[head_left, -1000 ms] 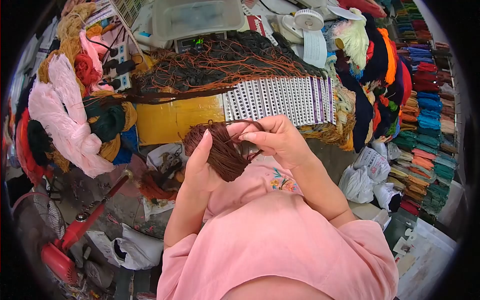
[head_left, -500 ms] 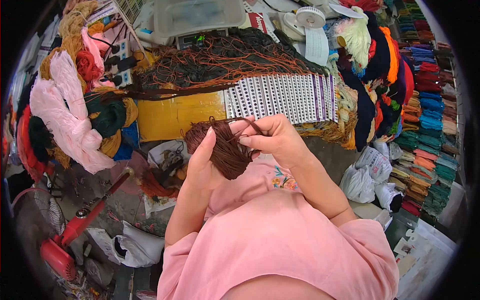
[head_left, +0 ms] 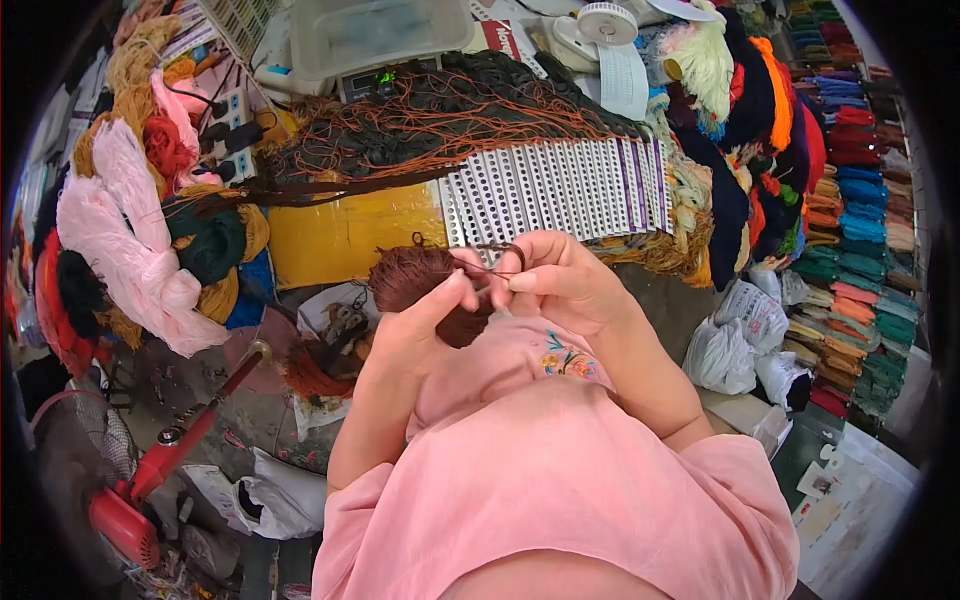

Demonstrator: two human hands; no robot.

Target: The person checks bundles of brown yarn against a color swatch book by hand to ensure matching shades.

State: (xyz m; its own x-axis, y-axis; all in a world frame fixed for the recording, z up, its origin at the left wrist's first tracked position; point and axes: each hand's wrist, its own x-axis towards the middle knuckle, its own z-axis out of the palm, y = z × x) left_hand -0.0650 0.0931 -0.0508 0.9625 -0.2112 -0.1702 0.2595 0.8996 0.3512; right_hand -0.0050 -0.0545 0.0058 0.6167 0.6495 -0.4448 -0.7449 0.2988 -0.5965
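Note:
A bundle of dark brown thread (head_left: 405,278) rests in my left hand (head_left: 425,325), whose fingers wrap round it while the thumb lies over its near side. My right hand (head_left: 565,280), just to the right, pinches a few brown strands drawn out from the bundle. Both hands' fingertips almost meet over these strands, in front of my pink top. Beyond the hands lie a yellow board (head_left: 350,238) and a row of white cards with dark dots (head_left: 555,195). Part of the bundle is hidden behind my left hand.
Black and rust-coloured thread (head_left: 400,125) spreads across the table behind the cards. Pink skeins (head_left: 125,235) hang at the left, above a red fan stand (head_left: 165,465). White plastic bags (head_left: 725,350) and stacked coloured skeins (head_left: 865,240) are on the right. A clear plastic tub (head_left: 380,35) stands at the back.
My left thumb has moved down and right across the bundle, closer to my right fingers. The bundle has turned in my grip. The view has shifted slightly.

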